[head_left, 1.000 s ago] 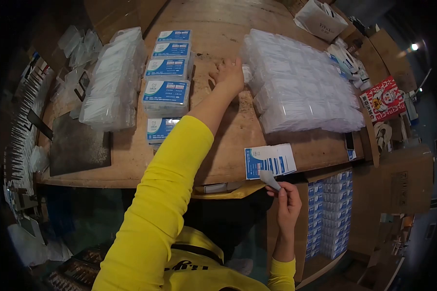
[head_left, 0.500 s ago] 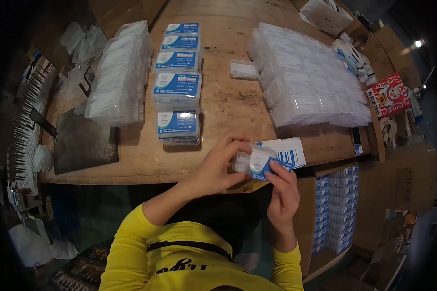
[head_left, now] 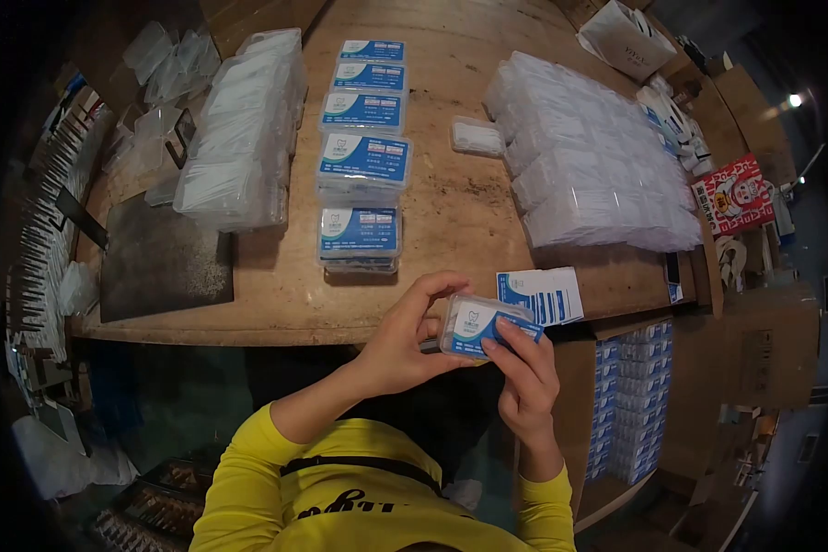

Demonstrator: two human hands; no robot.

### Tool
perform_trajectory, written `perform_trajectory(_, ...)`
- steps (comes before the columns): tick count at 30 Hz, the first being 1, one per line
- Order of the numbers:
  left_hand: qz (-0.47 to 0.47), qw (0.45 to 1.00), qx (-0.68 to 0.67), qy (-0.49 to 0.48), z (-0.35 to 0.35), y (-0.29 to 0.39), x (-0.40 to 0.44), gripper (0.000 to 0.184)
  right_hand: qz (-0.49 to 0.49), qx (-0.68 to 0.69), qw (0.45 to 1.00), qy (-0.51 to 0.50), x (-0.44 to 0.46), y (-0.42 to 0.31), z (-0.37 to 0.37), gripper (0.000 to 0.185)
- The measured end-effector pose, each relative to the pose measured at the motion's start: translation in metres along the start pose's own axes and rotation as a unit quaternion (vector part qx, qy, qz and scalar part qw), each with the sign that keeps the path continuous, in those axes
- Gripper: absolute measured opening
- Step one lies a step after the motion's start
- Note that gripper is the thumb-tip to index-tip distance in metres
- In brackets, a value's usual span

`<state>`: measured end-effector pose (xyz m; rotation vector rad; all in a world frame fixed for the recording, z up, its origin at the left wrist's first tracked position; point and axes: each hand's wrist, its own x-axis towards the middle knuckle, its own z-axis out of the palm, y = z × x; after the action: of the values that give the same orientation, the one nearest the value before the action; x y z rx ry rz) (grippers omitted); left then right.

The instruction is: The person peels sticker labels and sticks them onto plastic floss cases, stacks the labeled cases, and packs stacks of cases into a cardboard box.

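Observation:
My left hand [head_left: 394, 342] is closed around the left end of a small clear plastic box [head_left: 452, 308], held just off the table's front edge. A blue and white printed card [head_left: 470, 339] with a tooth logo lies against the box's upper face; whether it is under the lid or on top, I cannot tell. My right hand [head_left: 527, 375] grips the right side, its fingers over the card and its thumb hidden. Just beyond, a small stack of similar cards [head_left: 561, 293] lies on the table.
Stacks of boxes with cards [head_left: 359, 235] form a column in the middle of the wooden table [head_left: 442, 212]. Clear boxes with white contents stand in piles on the left [head_left: 235, 138] and right [head_left: 598, 166]. One box [head_left: 477, 136] lies alone. A carton [head_left: 561, 405] holds several card-fronted boxes.
The card now lies flatter and more squarely against the box, and my right fingers have moved left across it. The view has shifted slightly.

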<state>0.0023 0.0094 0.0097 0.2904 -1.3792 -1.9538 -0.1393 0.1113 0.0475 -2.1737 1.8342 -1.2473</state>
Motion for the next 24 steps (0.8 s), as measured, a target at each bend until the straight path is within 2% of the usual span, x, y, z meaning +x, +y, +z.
perform_trajectory(6,0.017,1.0,0.008,-0.008,0.0,0.001,0.0,0.073,-0.005,-0.001,1.0,0.001,0.001,0.0,0.001,0.04)
perform_trajectory(12,-0.007,1.0,0.005,-0.005,-0.001,0.003,-0.001,0.077,-0.011,-0.013,1.0,0.001,0.004,0.0,0.0,0.036)
perform_trajectory(15,0.008,1.0,-0.005,0.008,0.0,0.004,0.0,0.064,-0.004,-0.02,0.999,-0.031,0.002,0.001,-0.001,0.034)
perform_trajectory(18,0.042,0.985,0.165,-0.022,-0.011,0.011,0.001,0.043,-0.017,-0.094,0.989,-0.117,0.004,0.002,-0.003,0.038)
perform_trajectory(19,0.044,0.983,0.177,-0.006,-0.014,0.015,0.001,0.04,-0.026,-0.13,0.98,-0.151,0.005,0.002,-0.003,0.041)
perform_trajectory(21,0.048,0.978,0.2,0.024,-0.019,0.025,0.002,0.036,0.046,-0.144,0.975,-0.165,0.002,0.005,0.0,0.049)
perform_trajectory(22,0.077,0.958,0.274,0.031,-0.027,0.028,0.001,0.036,0.082,-0.151,0.97,-0.172,-0.001,0.007,0.002,0.054)
perform_trajectory(23,0.105,0.958,0.262,0.046,-0.037,0.031,0.001,0.036,0.101,-0.177,0.961,-0.186,-0.007,0.016,0.001,0.062)
perform_trajectory(24,0.132,0.957,0.25,0.06,-0.045,0.034,0.001,0.036,0.107,-0.192,0.959,-0.178,-0.012,0.026,0.002,0.062)
